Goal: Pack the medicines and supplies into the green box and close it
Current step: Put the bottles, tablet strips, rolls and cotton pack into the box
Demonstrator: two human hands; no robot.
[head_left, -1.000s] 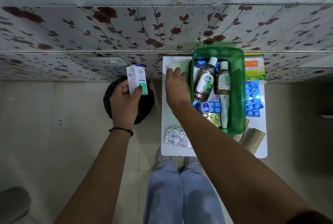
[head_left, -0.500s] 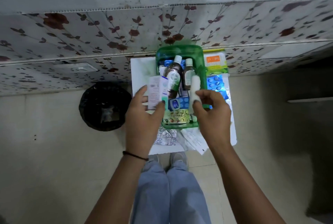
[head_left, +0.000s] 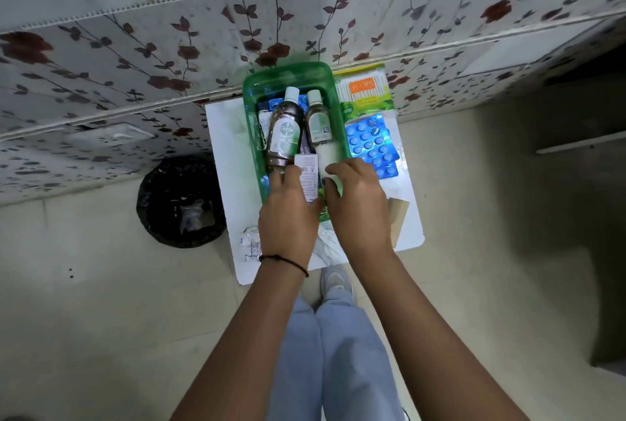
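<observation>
The open green box (head_left: 252, 126) stands on a small white table (head_left: 223, 156) against the wall. Inside it lie a brown antiseptic bottle (head_left: 284, 131), a smaller greenish bottle (head_left: 317, 121) and blister packs. My left hand (head_left: 288, 214) holds a small white medicine carton (head_left: 307, 173) over the box's near end. My right hand (head_left: 359, 204) grips a white roll (head_left: 328, 154) lying inside the box beside the carton. Both hands hide the near end of the box.
Right of the box lie a cotton-bud pack (head_left: 364, 88) and blue blister strips (head_left: 371, 143). A silver blister strip (head_left: 249, 244) and papers (head_left: 330, 244) lie at the table's near edge, brown card (head_left: 398, 217) at the right. A black bin (head_left: 181, 202) stands left on the floor.
My left hand has carried the carton from the left side of the table into the box. My right hand has brought the white roll down into the box.
</observation>
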